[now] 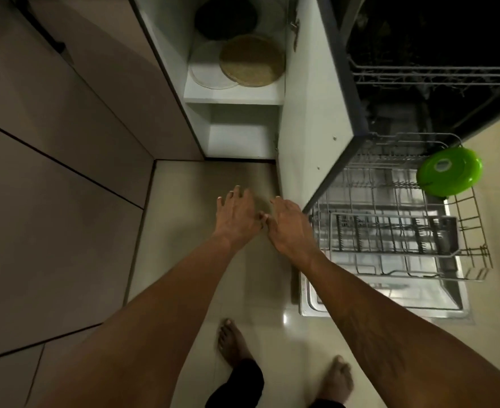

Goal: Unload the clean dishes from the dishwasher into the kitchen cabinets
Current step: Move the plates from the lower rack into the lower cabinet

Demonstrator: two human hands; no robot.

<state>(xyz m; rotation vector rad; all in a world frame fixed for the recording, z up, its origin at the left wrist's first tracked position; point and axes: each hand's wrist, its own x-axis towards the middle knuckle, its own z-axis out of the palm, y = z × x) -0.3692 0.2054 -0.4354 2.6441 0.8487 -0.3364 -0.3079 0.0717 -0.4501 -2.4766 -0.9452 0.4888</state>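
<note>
Lower rack (375, 198) nearly emptied: only green container (448, 171) left, at its far right corner. Round plates (251, 60) seen on cabinet shelf (234, 95). Left hand (237, 214) and right hand (290, 228) spread, empty. Upper rack unreadable.

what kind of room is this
Most likely a home kitchen: an open dishwasher with its lower rack pulled out, a green lid in it, and an open cabinet holding round plates.
</note>
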